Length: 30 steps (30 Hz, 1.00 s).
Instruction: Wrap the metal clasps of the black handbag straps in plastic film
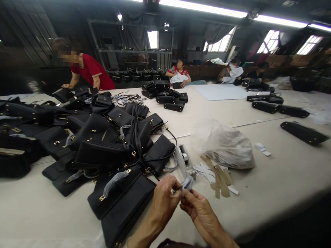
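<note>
Both hands meet above the near part of the table, pinching a small plastic-wrapped piece (188, 182). My left hand (165, 195) is closed on its left side, and my right hand (201, 208) grips it from the right with thumb and fingers. What lies inside the wrapping is too small to make out. Just beyond the fingers stands a grey tape dispenser (183, 160). Left of my left hand lies an open-flapped black handbag (125, 205), its handle (115, 184) wrapped in clear plastic. Thin black straps (135, 133) drape over the bags behind it.
A large heap of black handbags (97, 146) covers the table's left side. Paper strips (218, 176) lie beside a filled clear plastic bag (227, 144) on the right. A person in red (92, 72) leans over the far left; other people sit along the far side.
</note>
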{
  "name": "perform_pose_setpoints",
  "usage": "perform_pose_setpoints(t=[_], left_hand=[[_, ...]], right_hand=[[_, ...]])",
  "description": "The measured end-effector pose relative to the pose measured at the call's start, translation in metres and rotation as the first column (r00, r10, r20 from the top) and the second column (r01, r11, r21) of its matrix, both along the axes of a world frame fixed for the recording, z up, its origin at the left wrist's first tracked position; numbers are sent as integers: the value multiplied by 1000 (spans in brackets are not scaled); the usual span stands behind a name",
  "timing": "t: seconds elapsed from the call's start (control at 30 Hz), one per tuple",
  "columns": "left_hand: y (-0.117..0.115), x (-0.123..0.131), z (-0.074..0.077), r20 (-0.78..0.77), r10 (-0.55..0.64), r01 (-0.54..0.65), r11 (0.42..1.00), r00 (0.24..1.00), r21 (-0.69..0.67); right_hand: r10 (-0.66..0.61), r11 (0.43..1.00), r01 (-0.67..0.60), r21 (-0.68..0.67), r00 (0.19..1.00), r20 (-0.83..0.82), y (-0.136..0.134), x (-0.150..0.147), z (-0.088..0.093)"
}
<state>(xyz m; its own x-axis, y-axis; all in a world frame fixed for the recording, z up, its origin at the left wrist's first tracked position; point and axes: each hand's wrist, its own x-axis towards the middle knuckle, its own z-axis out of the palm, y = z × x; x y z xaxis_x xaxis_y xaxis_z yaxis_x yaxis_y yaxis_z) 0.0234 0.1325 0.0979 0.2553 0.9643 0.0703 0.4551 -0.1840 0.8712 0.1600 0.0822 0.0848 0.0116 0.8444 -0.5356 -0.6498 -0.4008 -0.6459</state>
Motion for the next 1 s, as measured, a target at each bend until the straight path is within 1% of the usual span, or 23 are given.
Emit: perform_pose_setpoints(t=[0.03, 0.07, 0.1, 0.17, 0.27, 0.33, 0.4, 0.43, 0.47, 0.53, 0.57, 0.6, 0.63, 0.67, 0.7, 0.73, 0.77, 0.87, 0.93, 1.0], left_hand=[[-2, 0, -1, -99, -14, 28, 988, 995, 151], [-4, -1, -3, -177, -29, 78, 959, 984, 272], [-6, -2, -5, -238, -48, 134, 922, 970, 362], [-11, -4, -7, -327, -74, 232, 850, 942, 473], [-17, -5, -7, -448, -74, 337, 769, 891, 543], [-20, -4, -6, -503, -55, 376, 735, 862, 564], [-21, -2, -8, -500, -64, 378, 739, 864, 558], [-20, -2, -9, -472, -80, 361, 758, 878, 543], [-19, -2, -10, -429, -99, 333, 790, 898, 515], [-15, -3, -12, -289, -125, 240, 881, 949, 409], [-13, -3, -13, -187, -126, 181, 931, 974, 316], [-10, -4, -14, -67, -121, 131, 974, 990, 184], [-7, -4, -16, 62, -109, 107, 994, 992, 23], [-5, -5, -18, 188, -83, 109, 985, 979, -133], [-3, -4, -20, 298, -48, 131, 956, 953, -264], [-1, -4, -23, 386, -8, 161, 917, 922, -365], [0, -4, -27, 450, 34, 185, 882, 892, -434], [2, -2, -37, 534, 164, 191, 815, 830, -547], [2, -2, -42, 539, 234, 170, 785, 809, -596], [3, -4, -46, 535, 308, 134, 760, 787, -636]], right_hand=[[-21, 1000, 21, 0, 1000, -7, 1, -1, -1], [-35, 999, 35, 0, 999, -14, 2, -1, -1], [-41, 999, 41, 1, 999, -17, 3, -1, -2], [-25, 1000, 25, 14, 1000, -9, 5, 1, -2], [15, 998, -13, 59, 1000, -20, 7, 7, 0], [56, 994, -53, 95, 998, -30, 8, 10, 2], [103, 988, -102, 114, 995, -5, 8, 13, 5], [121, 986, -122, 111, 992, 19, 9, 13, 6], [126, 987, -130, 97, 991, 42, 9, 14, 6], [109, 993, -112, 43, 992, 64, 9, 15, 6], [100, 995, -101, 17, 993, 68, 9, 15, 5], [96, 995, -97, -2, 993, 74, 10, 15, 4], [100, 995, -100, -9, 991, 89, 10, 15, 2], [113, 994, -113, -4, 986, 124, 11, 15, -1], [131, 991, -135, 8, 974, 184, 11, 15, -4], [153, 986, -165, 23, 952, 266, 12, 15, -8], [174, 980, -198, 30, 917, 359, 13, 14, -11], [204, 963, -267, 17, 774, 599, 15, 11, -22], [215, 954, -301, 12, 709, 672, 18, 12, -26], [226, 943, -333, 13, 667, 710, 27, 19, -28]])
